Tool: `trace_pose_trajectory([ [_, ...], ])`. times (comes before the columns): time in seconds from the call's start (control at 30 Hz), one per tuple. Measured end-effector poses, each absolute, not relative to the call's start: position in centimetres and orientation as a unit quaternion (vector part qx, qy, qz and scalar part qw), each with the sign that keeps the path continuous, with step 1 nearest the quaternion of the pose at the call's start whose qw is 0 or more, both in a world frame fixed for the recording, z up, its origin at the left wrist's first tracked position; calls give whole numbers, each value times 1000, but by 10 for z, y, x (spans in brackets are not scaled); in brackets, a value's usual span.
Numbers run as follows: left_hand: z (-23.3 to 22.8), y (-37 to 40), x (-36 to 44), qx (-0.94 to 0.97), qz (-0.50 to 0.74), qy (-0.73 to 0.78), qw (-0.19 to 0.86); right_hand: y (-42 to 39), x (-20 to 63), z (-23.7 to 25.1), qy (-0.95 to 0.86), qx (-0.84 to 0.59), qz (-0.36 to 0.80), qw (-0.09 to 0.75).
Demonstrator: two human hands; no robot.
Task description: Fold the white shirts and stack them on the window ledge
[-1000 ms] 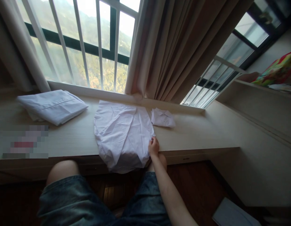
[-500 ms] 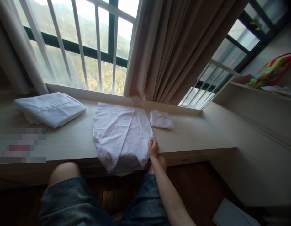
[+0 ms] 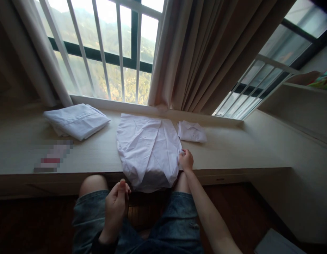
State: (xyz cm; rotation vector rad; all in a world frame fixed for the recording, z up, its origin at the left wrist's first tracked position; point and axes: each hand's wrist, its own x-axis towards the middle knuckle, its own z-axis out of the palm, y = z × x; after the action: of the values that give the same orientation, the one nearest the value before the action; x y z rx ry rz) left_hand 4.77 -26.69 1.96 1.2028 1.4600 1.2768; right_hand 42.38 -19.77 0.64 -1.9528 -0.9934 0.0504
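A white, creased garment (image 3: 150, 148) lies spread on the pale ledge, its lower end hanging over the front edge between my knees. Its exact kind is hard to tell. My right hand (image 3: 186, 160) pinches the garment's right edge near the front of the ledge. Above my left thigh, my left hand (image 3: 117, 201) is curled closed with the thumb on top, just short of the garment's lower left; I see nothing in it. To the right lies a small folded white shirt (image 3: 192, 131) with a collar. A larger folded white cloth (image 3: 79, 121) rests on the left.
The long ledge (image 3: 232, 151) runs below a barred window (image 3: 113, 53) and beige curtains (image 3: 195, 56). A blurred-out item (image 3: 54, 155) lies on its left part. Shelving (image 3: 298, 102) stands at the right, and a pale flat object (image 3: 279, 243) sits low down there.
My left hand has come into view from below, closed. My right hand still pinches the garment's right edge. The view has shifted left, so everything appears farther right.
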Motion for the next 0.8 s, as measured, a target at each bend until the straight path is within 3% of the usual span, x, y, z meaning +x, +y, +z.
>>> trace_pose_trajectory([
  [0.07, -4, -252, 55, 467, 492, 605, 415, -193, 391, 13, -478, -753, 78, 445],
  [0.17, -38, -226, 65, 417, 460, 682, 386, -181, 333, 21, -499, -704, 297, 409],
  [0.27, -58, -207, 71, 390, 428, 672, 462, -169, 287, 28, -435, -691, 463, 346],
  [0.43, -63, -200, 75, 397, 414, 629, 525, -187, 253, 18, -469, -692, 476, 272],
  [0.6, -58, -202, 69, 415, 402, 639, 507, -245, 215, -41, -442, -733, 353, 379],
  [0.8, -45, -181, 63, 424, 406, 672, 452, -269, 168, -79, -335, -606, 450, 564],
])
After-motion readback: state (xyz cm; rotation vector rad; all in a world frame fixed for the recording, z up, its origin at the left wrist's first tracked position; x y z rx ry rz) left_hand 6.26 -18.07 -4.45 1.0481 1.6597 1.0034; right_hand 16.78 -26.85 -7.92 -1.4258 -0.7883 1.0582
